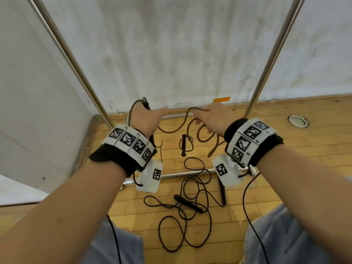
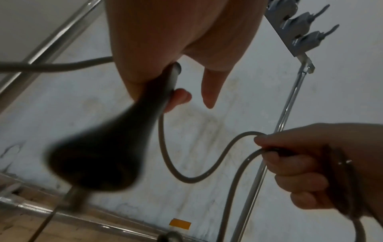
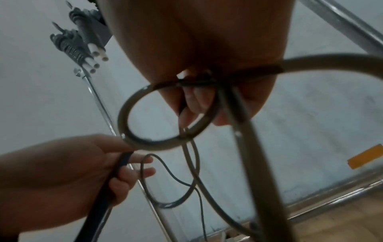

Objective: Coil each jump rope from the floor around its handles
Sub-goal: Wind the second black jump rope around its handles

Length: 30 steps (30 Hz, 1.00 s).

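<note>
While both hands are up in the middle of the head view, the brown rope (image 1: pixel 172 130) is being coiled. The left hand (image 1: pixel 145 119) has its fingers (image 2: pixel 180 98) curled round a dark handle (image 2: pixel 132 124), with one finger sticking out straight. The right hand (image 1: pixel 213 119) has its fingers (image 3: pixel 194 101) closed on a few loops of the rope. One stretch of rope sags between the two hands. More of it hangs down toward the floor (image 1: pixel 285 141).

I think the job is partly done. Next, the right hand should bring its rope over to the handle and wind it round, keeping it snug so the loops do not slip.

Lower in the head view, a black rope (image 1: pixel 190 212) lies loose and tangled on the floor, not yet coiled. Neither wrist view shows that.

Only the left wrist view shows the handle up close, though it is blurry, so I cannot tell if any rope is wound on it. Only the right wrist view shows the round loop (image 3: pixel 165 117) hanging from the right hand.
</note>
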Available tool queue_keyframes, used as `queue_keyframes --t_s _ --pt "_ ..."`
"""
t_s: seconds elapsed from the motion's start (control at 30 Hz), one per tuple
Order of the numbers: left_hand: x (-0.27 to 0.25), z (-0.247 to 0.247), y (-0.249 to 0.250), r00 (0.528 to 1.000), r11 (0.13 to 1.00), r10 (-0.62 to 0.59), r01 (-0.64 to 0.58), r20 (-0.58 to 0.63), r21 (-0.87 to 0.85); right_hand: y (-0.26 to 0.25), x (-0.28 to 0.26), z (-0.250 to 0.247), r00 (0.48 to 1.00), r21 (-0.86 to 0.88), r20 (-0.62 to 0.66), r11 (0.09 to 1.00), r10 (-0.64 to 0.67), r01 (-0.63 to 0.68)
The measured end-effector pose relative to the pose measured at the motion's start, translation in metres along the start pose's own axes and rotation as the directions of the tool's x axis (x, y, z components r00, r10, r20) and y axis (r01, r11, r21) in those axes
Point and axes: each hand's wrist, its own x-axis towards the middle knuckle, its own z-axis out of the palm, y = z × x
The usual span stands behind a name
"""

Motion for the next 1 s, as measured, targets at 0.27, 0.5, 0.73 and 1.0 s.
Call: queue_keyframes --t_s 0.27,0.5,0.73,1.0 --pt "-0.018 0.008 0.007 0.920 0.948 0.279 -0.309 0.276 0.071 -0.002 -0.008 -0.006 0.989 -0.337 0.133 0.935 -0.067 0.109" --pt "-0.024 0.006 0.016 0.841 0.864 0.390 -0.475 0.375 0.166 -0.007 -0.009 -0.002 0.968 -0.335 0.205 0.920 -0.142 0.206" --pt "0.018 -0.040 0.017 0.929 0.972 0.230 -0.202 -0.291 0.123 0.033 0.000 -0.007 0.943 -0.571 0.264 0.821 0.201 -0.015" --pt "-0.012 -0.007 0.007 0.875 0.862 0.401 -0.461 0.270 0.213 0.003 -0.008 0.000 0.953 -0.457 0.293 0.864 -0.078 0.211"
